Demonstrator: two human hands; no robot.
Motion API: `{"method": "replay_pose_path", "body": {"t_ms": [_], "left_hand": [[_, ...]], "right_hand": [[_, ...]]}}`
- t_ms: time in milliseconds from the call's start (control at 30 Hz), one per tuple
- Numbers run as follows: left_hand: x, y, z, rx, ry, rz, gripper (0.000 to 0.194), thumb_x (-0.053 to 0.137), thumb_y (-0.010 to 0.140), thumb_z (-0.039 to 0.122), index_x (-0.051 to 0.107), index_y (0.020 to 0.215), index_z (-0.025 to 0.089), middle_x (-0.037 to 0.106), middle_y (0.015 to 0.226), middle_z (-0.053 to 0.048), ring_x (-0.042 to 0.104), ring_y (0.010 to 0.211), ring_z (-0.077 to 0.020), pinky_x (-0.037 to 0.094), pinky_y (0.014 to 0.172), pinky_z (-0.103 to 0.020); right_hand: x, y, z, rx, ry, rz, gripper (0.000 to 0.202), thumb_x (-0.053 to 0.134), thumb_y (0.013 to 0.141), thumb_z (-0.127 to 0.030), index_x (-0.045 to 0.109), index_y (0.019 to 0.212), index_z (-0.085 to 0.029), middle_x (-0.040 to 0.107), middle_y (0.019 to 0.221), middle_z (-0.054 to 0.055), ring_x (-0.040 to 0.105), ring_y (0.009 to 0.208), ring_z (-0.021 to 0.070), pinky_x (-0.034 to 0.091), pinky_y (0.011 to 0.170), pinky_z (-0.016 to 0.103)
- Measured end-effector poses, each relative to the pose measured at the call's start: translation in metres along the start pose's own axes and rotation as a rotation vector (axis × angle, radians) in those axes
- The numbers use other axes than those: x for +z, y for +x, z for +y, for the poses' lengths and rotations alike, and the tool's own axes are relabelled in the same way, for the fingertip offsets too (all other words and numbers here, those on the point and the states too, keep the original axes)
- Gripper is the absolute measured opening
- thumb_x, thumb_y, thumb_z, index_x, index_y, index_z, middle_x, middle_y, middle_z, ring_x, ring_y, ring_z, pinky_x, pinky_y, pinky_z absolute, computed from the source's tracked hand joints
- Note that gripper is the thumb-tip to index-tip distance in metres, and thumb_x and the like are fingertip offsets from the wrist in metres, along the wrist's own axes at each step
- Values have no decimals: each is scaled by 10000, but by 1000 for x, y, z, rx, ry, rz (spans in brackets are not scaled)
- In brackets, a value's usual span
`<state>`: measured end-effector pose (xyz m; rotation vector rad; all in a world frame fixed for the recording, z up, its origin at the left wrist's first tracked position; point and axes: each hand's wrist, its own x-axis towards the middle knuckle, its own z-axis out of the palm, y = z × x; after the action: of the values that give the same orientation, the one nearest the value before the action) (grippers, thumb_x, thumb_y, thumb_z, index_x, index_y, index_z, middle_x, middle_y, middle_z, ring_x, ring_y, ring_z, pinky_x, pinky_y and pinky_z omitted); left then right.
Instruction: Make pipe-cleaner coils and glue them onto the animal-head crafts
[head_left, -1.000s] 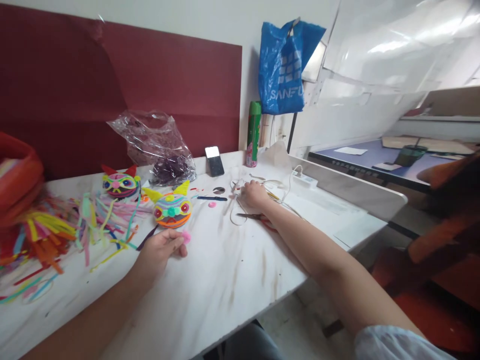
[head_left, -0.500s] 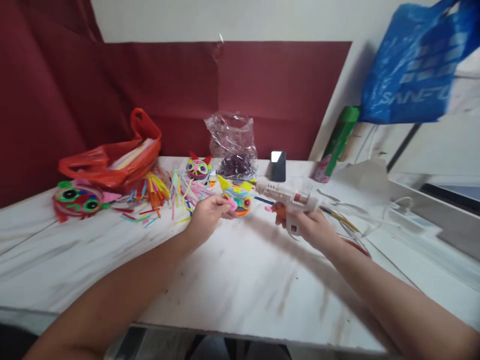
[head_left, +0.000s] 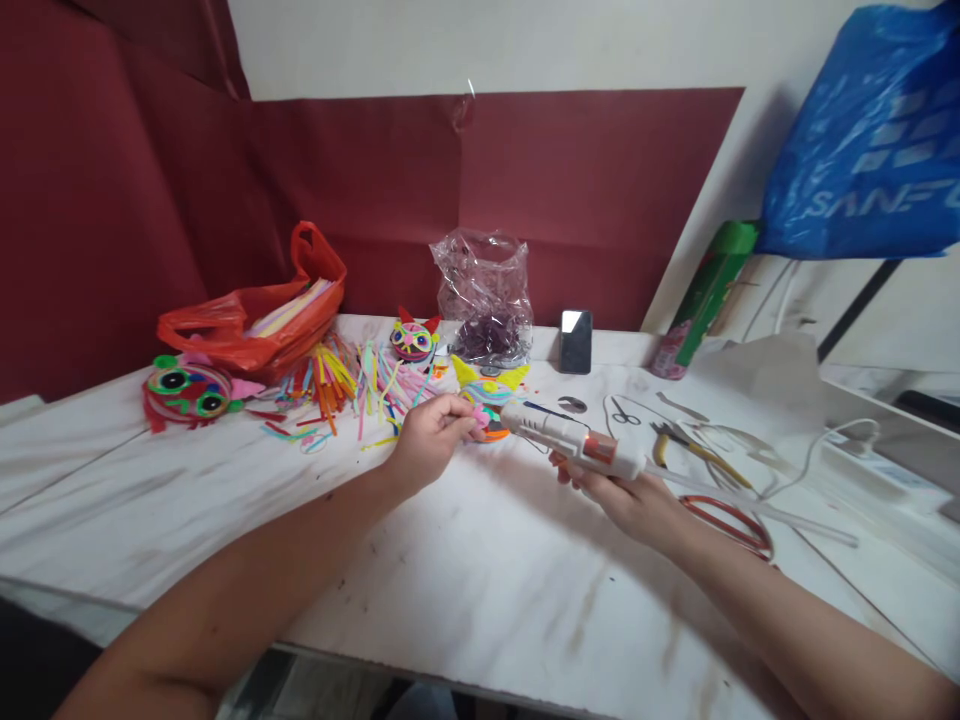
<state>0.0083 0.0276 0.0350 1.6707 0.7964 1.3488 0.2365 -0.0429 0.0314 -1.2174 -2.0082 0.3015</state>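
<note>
"Since we're going left to right, what's first on your table (head_left: 450,590)?"

"Red-and-green face ornament (head_left: 187,388), far left. Next, open red plastic bag (head_left: 251,325), pale sticks inside. Then a heap of coloured strips (head_left: 330,385), spilling toward a small red-eared face ornament (head_left: 414,340)."

"Your left hand (head_left: 435,440)?"

"Thumb and fingers pinched on a small pink piece (head_left: 481,416), right at the front of the yellow-eared face ornament (head_left: 491,380), which is partly covered. Can't tell if those two touch. Clear plastic bag (head_left: 487,295) with dark stuff stands behind."

"And your right hand (head_left: 630,505)?"

"Fingers wrapped round a white glue gun (head_left: 559,432), nozzle end aimed left, close to the pink piece. Can't tell if it touches, or whether my finger presses the trigger. Phone (head_left: 575,345) leans at the back."

"Further right?"

"Small scissors (head_left: 626,412), then green can (head_left: 709,295), tilted in view, behind yellow-handled pliers (head_left: 705,455). Red-handled tool (head_left: 727,525) near my right wrist. Blue bag (head_left: 870,150) hangs top right, above a white power strip (head_left: 889,480)."
</note>
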Motion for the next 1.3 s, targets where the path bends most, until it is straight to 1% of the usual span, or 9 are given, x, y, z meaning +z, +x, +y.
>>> {"method": "replay_pose_path", "body": {"t_ms": [200, 433, 600, 967, 1133, 1300], "left_hand": [[-1, 1, -5, 2, -5, -21, 52, 602, 742, 194, 605, 730, 143, 656, 654, -8, 625, 637, -116, 493, 642, -244], [0, 0, 0, -9, -39, -31, 45, 609, 729, 175, 614, 713, 133, 645, 630, -7, 612, 613, -107, 485, 621, -236], [2, 0, 3, -14, -89, -23, 24, 602, 711, 145, 609, 695, 130, 646, 633, -5, 618, 598, -105, 484, 614, -236], [3, -1, 4, -46, -113, 2, 53, 630, 694, 172, 595, 672, 139, 643, 583, 2, 612, 573, -108, 483, 598, -241], [3, -1, 5, -41, -93, -12, 39, 626, 700, 164, 605, 684, 135, 647, 593, -3, 607, 590, -105, 481, 604, -236], [3, -1, 5, -47, -108, -12, 46, 627, 700, 173, 603, 686, 136, 644, 595, 1, 605, 583, -104, 479, 600, -238]], "right_hand": [[-2, 0, 0, -3, -23, 3, 239, 425, 806, -285, 628, 723, -190, 645, 718, 27, 601, 648, 156, 474, 597, 248], [-3, 0, -3, 12, -19, 19, 251, 426, 805, -313, 634, 742, -190, 650, 681, 24, 595, 606, 158, 474, 589, 259], [-3, 0, -3, 14, -53, 6, 259, 420, 798, -310, 631, 707, -190, 652, 686, 25, 596, 626, 163, 469, 596, 260], [-3, -1, 2, 29, -86, -5, 277, 404, 817, -325, 623, 715, -191, 637, 661, 15, 585, 610, 156, 453, 587, 260], [-3, -1, 3, 23, -58, -5, 273, 408, 823, -327, 629, 745, -186, 636, 672, 19, 588, 614, 156, 455, 580, 257], [-2, -1, 4, 23, -72, -7, 274, 410, 828, -327, 627, 734, -188, 626, 655, 18, 589, 622, 158, 453, 571, 253]]}}
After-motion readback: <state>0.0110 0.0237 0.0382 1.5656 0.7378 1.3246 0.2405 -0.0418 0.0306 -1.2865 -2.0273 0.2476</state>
